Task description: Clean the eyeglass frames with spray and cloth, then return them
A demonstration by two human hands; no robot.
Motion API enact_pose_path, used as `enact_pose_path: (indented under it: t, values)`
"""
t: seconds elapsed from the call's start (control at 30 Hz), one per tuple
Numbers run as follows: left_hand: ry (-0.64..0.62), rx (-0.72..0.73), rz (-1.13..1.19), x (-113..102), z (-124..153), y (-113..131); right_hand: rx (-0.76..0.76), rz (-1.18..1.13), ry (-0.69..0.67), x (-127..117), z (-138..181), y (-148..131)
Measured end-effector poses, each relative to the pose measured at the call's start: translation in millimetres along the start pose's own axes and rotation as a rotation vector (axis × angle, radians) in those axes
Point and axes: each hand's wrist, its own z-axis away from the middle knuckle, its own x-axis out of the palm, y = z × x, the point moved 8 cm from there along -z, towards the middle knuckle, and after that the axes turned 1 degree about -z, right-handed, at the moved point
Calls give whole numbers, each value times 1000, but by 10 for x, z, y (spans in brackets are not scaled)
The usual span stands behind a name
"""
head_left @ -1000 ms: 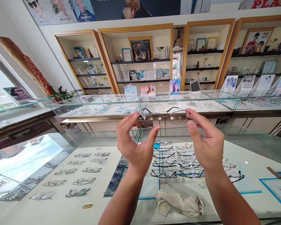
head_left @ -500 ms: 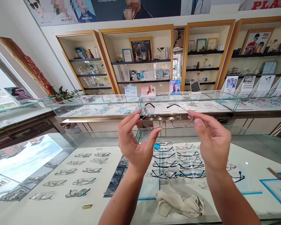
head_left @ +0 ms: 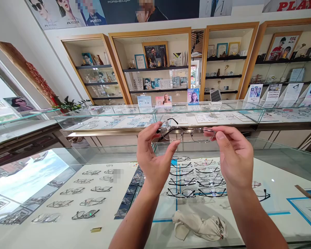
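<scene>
A pair of thin-rimmed eyeglasses [head_left: 172,130] with dark temple tips is held up above the counter, lenses level. My right hand [head_left: 237,157] pinches its right end between thumb and fingers, near the hinge; the right temple is largely hidden there. At the left end, the curled fingers of my left hand [head_left: 154,157] touch the frame and its left temple, which slants inward behind the left lens. The left thumb is apart from those fingers, its tip just below the left lens. A small pale tag hangs by the left lens.
Below lies a glass-topped counter [head_left: 145,238] with rows of black-framed glasses [head_left: 181,192] and more glasses [head_left: 85,214] at left. A crumpled beige cloth [head_left: 197,226] rests at the front. Behind stand another glass showcase [head_left: 114,121] and wooden display shelves [head_left: 150,30].
Both temples, raised and visible before, have swung: the left folds inward behind its lens, the right is now mostly hidden by my right fingers. My left hand has shifted slightly right.
</scene>
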Motion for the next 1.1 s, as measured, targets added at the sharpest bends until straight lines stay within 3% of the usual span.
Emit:
enact_pose_path:
  t: [0.4,0.7,0.97,1.1]
  values:
    - [-31,-225,292,57,30,12,52,61,-21,5,-32,106]
    - [8,-423,450,111,114,-136,86,28,-18,5,-23,142]
    - [-116,-707,647,336,240,-452,115,-22,-93,29,-53,198]
    - [-134,-804,690,400,298,-487,66,51,-216,138,-78,246]
